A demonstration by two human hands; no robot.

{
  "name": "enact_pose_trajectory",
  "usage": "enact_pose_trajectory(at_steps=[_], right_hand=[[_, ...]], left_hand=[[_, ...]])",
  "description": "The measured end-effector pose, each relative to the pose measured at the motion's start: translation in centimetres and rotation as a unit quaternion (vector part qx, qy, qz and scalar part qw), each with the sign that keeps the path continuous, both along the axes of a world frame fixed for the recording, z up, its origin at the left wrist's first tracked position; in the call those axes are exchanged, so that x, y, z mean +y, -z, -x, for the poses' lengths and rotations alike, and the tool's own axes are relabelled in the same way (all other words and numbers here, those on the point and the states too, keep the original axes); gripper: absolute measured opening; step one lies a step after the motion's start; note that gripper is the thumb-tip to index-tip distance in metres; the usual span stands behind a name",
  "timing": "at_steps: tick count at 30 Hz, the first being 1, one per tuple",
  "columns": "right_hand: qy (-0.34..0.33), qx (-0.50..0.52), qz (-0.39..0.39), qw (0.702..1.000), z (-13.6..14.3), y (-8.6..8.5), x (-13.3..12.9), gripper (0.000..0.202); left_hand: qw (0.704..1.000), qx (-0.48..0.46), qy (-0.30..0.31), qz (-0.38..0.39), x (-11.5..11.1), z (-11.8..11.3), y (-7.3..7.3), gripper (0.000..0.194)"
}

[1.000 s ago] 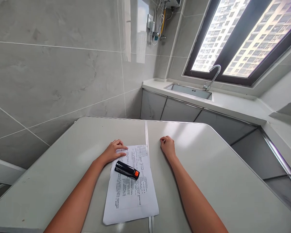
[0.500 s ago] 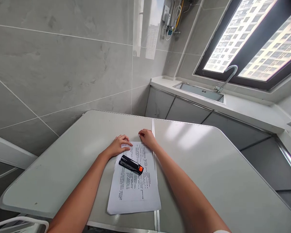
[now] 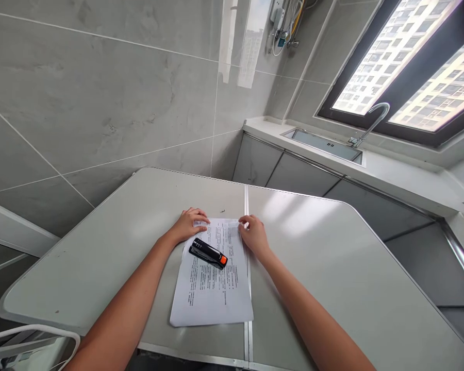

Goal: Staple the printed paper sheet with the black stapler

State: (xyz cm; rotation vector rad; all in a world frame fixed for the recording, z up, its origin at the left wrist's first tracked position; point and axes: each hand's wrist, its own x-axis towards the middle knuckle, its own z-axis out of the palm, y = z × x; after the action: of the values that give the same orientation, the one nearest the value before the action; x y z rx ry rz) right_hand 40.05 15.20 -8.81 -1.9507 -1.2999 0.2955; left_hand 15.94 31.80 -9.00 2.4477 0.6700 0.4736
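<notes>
A stack of printed paper sheets [image 3: 212, 304] lies on the table, its text turned sideways. On top rests a black stapler [image 3: 206, 252] with an orange end, slanting down to the right. My left hand [image 3: 189, 224] lies over the upper left corner of the sheets, thumb and fingers apart. At the upper right corner, my right hand [image 3: 254, 234] has its fingers curled, thumb and forefinger at the paper's edge. A tiny dark bit [image 3: 222, 211], too small to name, lies on the table just beyond the top edge.
The pale table [image 3: 313, 288] has a metal seam [image 3: 248, 340] running beside the paper. A white curved frame [image 3: 31, 329] stands at the lower left. Beyond the table are a grey tiled wall [image 3: 100, 93], a counter with a sink [image 3: 325, 146] and a tap [image 3: 375, 121].
My right hand has moved right, from the top edge of the paper to its upper right corner. The tiny dark bit now shows on the table. My left hand stays on the paper.
</notes>
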Motion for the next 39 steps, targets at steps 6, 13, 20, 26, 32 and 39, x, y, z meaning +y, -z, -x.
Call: enact_pose_trajectory(at_steps=[6,13,20,26,32,39], right_hand=[[-0.041,0.03,0.028,0.998,3.7,0.4,-4.3,0.018],[-0.003,0.057,0.025,0.998,5.0,0.1,-5.3,0.019],[0.02,0.064,-0.008,0.998,6.0,-0.1,-5.3,0.03],[0.015,0.064,0.021,0.998,5.6,-0.6,-5.0,0.016],[-0.076,0.027,0.083,0.993,5.7,-1.4,-5.6,0.019],[-0.094,0.04,0.089,0.991,5.3,-1.9,-6.9,0.023]], left_hand=[[0.999,0.014,-0.043,-0.026,0.5,0.3,0.1,0.015],[0.995,0.022,-0.071,-0.069,0.3,0.1,0.4,0.021],[0.985,0.056,-0.096,-0.131,0.4,-1.0,1.5,0.036],[0.983,0.074,-0.089,-0.145,0.4,-1.2,1.7,0.024],[0.987,0.052,-0.09,-0.122,0.1,-1.1,1.0,0.022],[0.989,0.013,-0.087,-0.118,-0.4,-0.9,0.8,0.031]])
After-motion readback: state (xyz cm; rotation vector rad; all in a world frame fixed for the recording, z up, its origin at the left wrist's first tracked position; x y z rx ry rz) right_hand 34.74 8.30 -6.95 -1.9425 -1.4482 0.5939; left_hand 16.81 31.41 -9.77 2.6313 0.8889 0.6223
